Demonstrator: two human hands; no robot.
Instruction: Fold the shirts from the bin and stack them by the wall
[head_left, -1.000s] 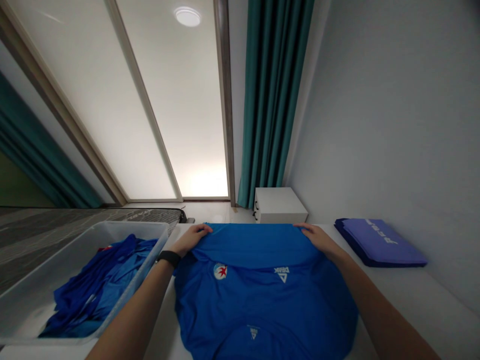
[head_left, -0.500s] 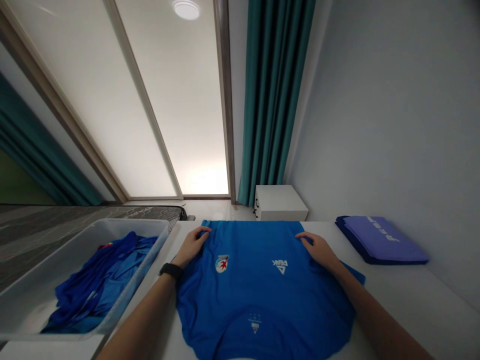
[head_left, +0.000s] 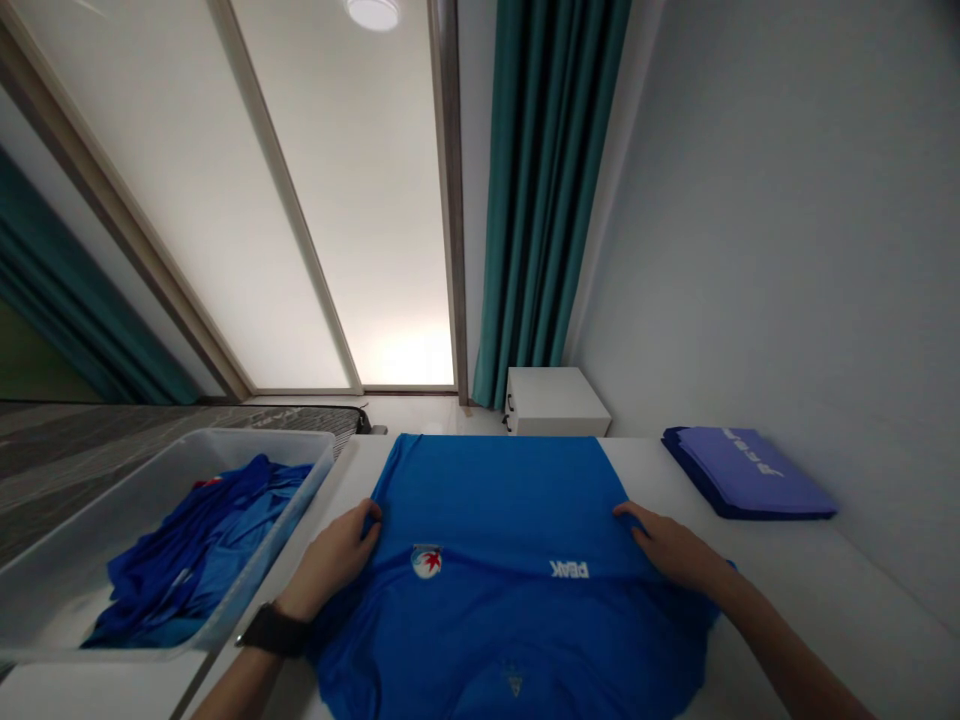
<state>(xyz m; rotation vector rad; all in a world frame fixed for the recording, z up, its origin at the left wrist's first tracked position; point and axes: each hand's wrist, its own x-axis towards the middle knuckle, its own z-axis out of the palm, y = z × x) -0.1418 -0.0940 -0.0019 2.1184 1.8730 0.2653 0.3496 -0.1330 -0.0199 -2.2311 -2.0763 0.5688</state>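
A bright blue sports shirt (head_left: 495, 490) with a round badge and white lettering lies spread on the white table (head_left: 795, 590) in front of me. My left hand (head_left: 334, 560), with a black band on its wrist, pinches the shirt's left edge near the badge. At the shirt's right edge my right hand (head_left: 671, 548) grips the cloth, fingers curled on it. The cloth between my hands forms a shallow crease across the chest.
A clear plastic bin (head_left: 247, 450) holding several crumpled blue garments stands at the left. A folded purple-blue garment (head_left: 746, 472) lies at the table's far right, by the wall. A small white cabinet (head_left: 555, 400) and teal curtains (head_left: 536, 190) stand behind the table.
Both hands have slid toward me from the shirt's far edge to its sides at chest level. The folded-over far part has been laid out flat and the shirt now lies longer.
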